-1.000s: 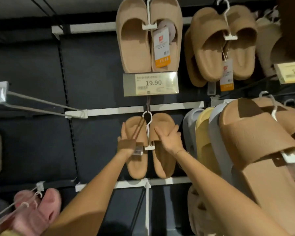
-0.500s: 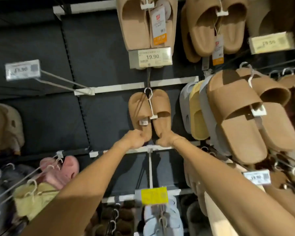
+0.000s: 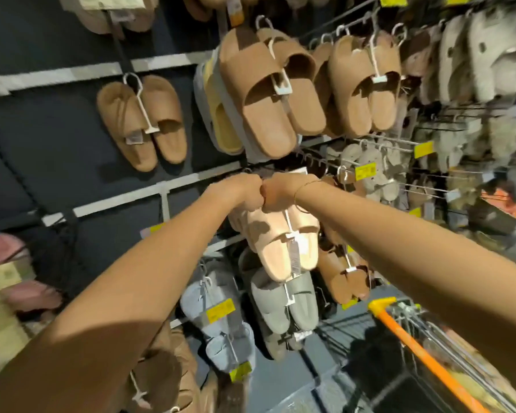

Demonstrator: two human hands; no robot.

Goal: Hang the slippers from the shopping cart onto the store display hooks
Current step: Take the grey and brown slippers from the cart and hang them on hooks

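A tan pair of slippers (image 3: 142,120) on a white hanger hangs from a display hook at the upper left, free of my hands. My left hand (image 3: 242,190) and my right hand (image 3: 276,190) are curled into fists, knuckles touching, in front of the rack's middle rail. Neither fist shows anything in it. Just below them hangs a pale beige pair (image 3: 280,248); the top of its hanger is hidden behind my right hand. The shopping cart (image 3: 465,380), with an orange handle (image 3: 411,344), stands at the lower right.
Large brown slides (image 3: 265,93) and several more pairs crowd the hooks at upper right. Grey pairs (image 3: 277,305) and light blue pairs (image 3: 218,323) hang lower down. Pink slippers (image 3: 3,251) sit at the left edge. Yellow price tags (image 3: 365,170) tip the hooks.
My view has swung down and to the right, bringing the cart into sight. Both hands left the tan pair, closed into fists and now meet lower on the rack.
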